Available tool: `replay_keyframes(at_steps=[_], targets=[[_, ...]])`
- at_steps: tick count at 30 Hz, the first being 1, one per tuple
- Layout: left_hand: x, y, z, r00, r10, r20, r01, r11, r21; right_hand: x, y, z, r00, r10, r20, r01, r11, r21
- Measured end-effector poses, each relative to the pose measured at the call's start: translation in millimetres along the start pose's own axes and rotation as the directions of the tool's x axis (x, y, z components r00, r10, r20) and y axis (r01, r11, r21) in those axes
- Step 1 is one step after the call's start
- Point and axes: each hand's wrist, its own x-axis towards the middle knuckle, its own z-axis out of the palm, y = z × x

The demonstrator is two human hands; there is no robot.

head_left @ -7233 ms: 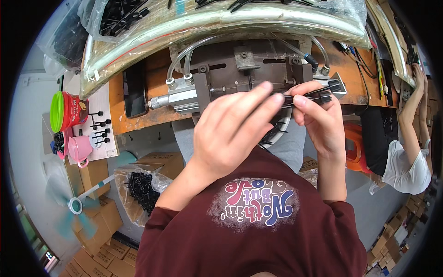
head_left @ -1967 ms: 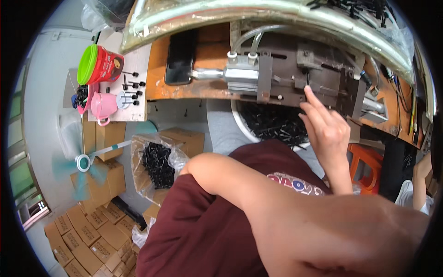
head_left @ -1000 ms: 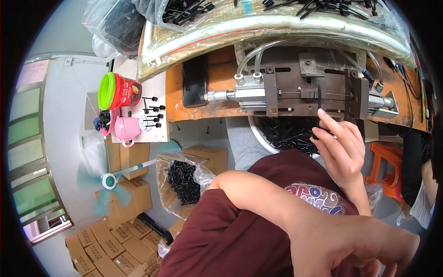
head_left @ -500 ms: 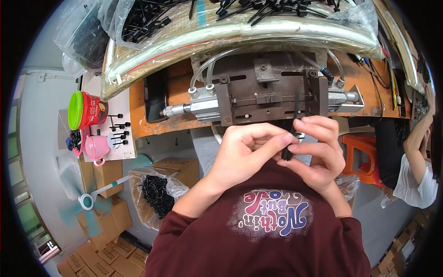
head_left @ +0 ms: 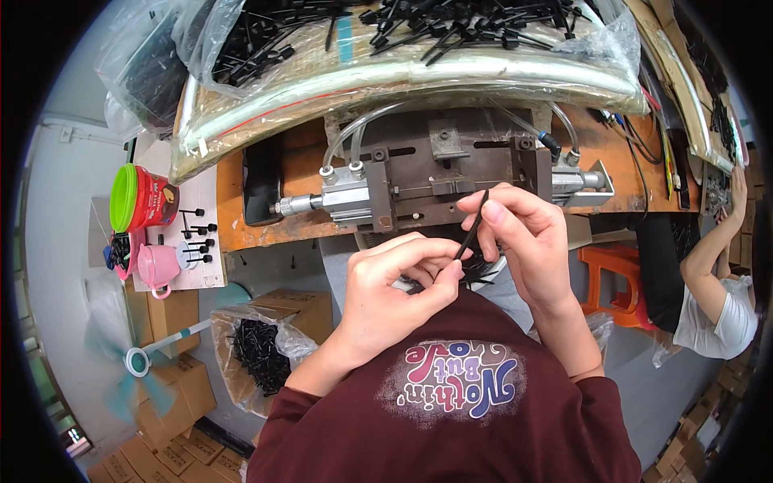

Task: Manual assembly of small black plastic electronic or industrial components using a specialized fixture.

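Cups come first at the far left: a red tub with a green lid (head_left: 141, 197) and a pink mug (head_left: 157, 266) on a white board (head_left: 211, 266) dotted with small black pins. Below them lie cardboard boxes (head_left: 173, 386) and a clear bag of black parts (head_left: 262, 354). Across the top runs a long plastic-wrapped tray (head_left: 403, 76) heaped with black ties, and under it a grey metal press (head_left: 443, 177) sits on the orange bench (head_left: 241, 229).

In front of the press, the left hand (head_left: 394, 294) is curled, its thumb and forefinger pinching the lower end of a thin black strip (head_left: 471, 225). The strip slants up to the right, where the right hand (head_left: 523, 241) grips its upper end between thumb and fingers; its tip pokes out just above the right forefinger, close to the press face. Both hands are closed on it, nearly touching.

Half a second ago the hands were bunched together lower, over a short dark piece; now they have parted a little and the strip stands out long between them.

At the far right, another person's arm (head_left: 717, 249) reaches up beside an orange stool (head_left: 616, 282).
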Motion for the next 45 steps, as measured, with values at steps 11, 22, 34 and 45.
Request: replay_keyframes(at_steps=[11, 22, 34, 45], targets=[[-5, 4, -25, 0.983, -0.182, 0.012, 0.174, 0.918, -0.356, 7, 0, 17, 1.0, 0.015, 0.004, -0.015, 1.0, -0.006], [156, 118, -307, 0.263, 0.815, -0.516, -0.15, 0.563, 0.813, -13, 4, 18, 0.984, -0.147, -0.098, 0.124, 0.971, -0.206], [105, 87, -174, 0.804, 0.57, -0.172, -0.436, 0.76, 0.482, -8, -17, -5, 0.928, -0.331, -0.173, 0.232, 0.874, -0.427], [63, 40, -59, 0.817, 0.533, 0.218, -0.55, 0.612, 0.568, 122, -67, -37, 0.683, -0.643, 0.348, 0.38, -0.094, -0.92]])
